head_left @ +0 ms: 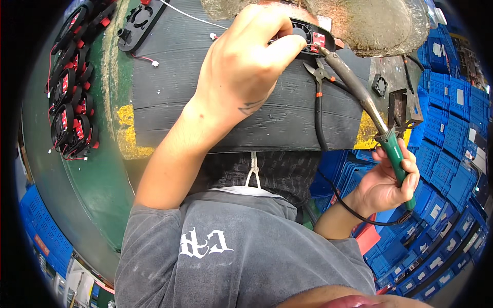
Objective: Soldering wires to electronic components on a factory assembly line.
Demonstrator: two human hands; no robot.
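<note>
My left hand [246, 56] is closed, its thumb and fingers pinched over a black fan housing [330, 40]; whatever lies between the fingertips is hidden. The housing has a small fan [302, 32] and a red circuit board [319, 39] in it. In my right hand [380, 189] is a soldering iron [394, 153], held by its green handle. Its metal shaft slants up and left, and the tip reaches the circuit board near my left fingertips. Diagonal cutters [319, 75] with black grips lie just below the housing.
Finished-looking black fan units [64, 120] with red boards and wires stand in rows at left. Another housing [139, 23] lies at the upper left. A loose small fan [379, 84] and a metal holder [404, 110] sit at right. Blue crates [444, 131] are stacked beyond the bench.
</note>
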